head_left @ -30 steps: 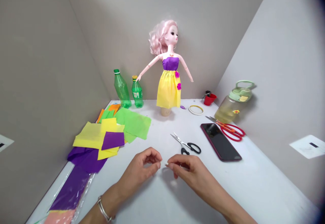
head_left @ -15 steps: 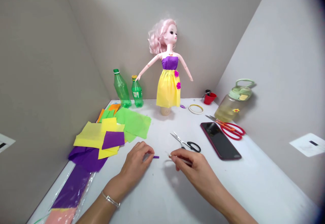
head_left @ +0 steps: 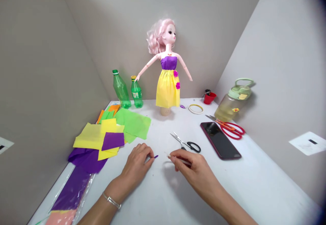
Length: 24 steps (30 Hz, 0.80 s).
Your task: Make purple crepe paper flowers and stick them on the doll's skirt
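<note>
My left hand [head_left: 139,159], with a silver bangle at the wrist, rests near the middle of the table. Its thumb and forefinger pinch a narrow purple strip [head_left: 156,156], and only a short end shows. Facing it across a small gap, my right hand [head_left: 187,163] holds a thin pale stick [head_left: 187,163] between thumb and fingers. The stick's whitish tip points toward the strip without touching it. Just beyond the right hand lie small black-handled scissors [head_left: 187,142], blades apart. At the back stands a pink-haired doll [head_left: 168,79] in a purple top and yellow skirt.
Yellow [head_left: 88,136], green [head_left: 137,123] and purple cloth pieces [head_left: 88,158] lie left, near two green bottles [head_left: 121,90]. A phone [head_left: 220,140], red-handled scissors [head_left: 233,130], a water bottle [head_left: 230,104], a tape roll [head_left: 196,108] and a red cup [head_left: 210,98] are on the right.
The purple strip at my left fingertips has turned and shows a shorter, narrower end. My right hand keeps its hold on the stick. The whole view has shifted slightly.
</note>
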### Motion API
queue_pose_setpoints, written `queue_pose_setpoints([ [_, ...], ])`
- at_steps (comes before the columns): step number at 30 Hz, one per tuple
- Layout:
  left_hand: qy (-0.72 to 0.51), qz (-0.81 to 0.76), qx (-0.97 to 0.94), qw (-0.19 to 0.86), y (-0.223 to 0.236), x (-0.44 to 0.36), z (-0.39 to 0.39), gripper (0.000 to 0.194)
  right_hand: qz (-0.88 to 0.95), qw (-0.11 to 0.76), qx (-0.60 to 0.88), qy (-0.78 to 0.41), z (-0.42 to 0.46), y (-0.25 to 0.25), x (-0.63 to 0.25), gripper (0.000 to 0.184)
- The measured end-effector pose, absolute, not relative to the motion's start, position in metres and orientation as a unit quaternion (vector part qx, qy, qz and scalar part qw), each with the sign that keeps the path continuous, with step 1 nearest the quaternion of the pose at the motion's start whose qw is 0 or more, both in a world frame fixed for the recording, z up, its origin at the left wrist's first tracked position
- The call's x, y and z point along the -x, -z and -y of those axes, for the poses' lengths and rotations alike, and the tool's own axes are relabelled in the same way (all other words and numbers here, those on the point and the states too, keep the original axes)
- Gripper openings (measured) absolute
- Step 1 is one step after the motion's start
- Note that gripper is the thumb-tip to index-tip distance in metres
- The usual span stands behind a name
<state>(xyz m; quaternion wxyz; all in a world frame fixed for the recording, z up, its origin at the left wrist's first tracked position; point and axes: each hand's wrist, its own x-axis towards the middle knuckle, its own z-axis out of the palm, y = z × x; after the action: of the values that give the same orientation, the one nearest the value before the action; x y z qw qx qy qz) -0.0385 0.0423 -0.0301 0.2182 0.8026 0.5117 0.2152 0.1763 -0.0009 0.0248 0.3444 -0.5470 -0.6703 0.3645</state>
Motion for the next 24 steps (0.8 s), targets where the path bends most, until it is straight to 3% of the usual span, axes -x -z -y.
queue_pose_setpoints([
  [5, -0.247, -0.518, -0.780, 0.251, 0.024, 0.035, -0.040, 0.008, 0.659, 0.365, 0.541, -0.373, 0.001, -0.024, -0.176, 0.018],
  [9, -0.341, -0.525, -0.652, 0.429, 0.010, 0.030, -0.037, 0.008, 0.652, 0.402, 0.521, -0.377, 0.001, -0.027, -0.174, 0.017],
  [12, -0.408, -0.492, -0.534, 0.554, 0.000, 0.026, -0.032, 0.023, 0.646, 0.419, 0.512, -0.382, 0.001, -0.030, -0.170, 0.017],
  [15, -0.430, -0.469, -0.470, 0.612, -0.004, 0.021, -0.025, 0.036, 0.648, 0.430, 0.506, -0.373, 0.003, -0.028, -0.165, 0.018],
  [24, -0.435, -0.430, -0.405, 0.679, 0.000, 0.013, -0.011, 0.017, 0.657, 0.443, 0.490, -0.364, 0.006, -0.021, -0.158, 0.019],
])
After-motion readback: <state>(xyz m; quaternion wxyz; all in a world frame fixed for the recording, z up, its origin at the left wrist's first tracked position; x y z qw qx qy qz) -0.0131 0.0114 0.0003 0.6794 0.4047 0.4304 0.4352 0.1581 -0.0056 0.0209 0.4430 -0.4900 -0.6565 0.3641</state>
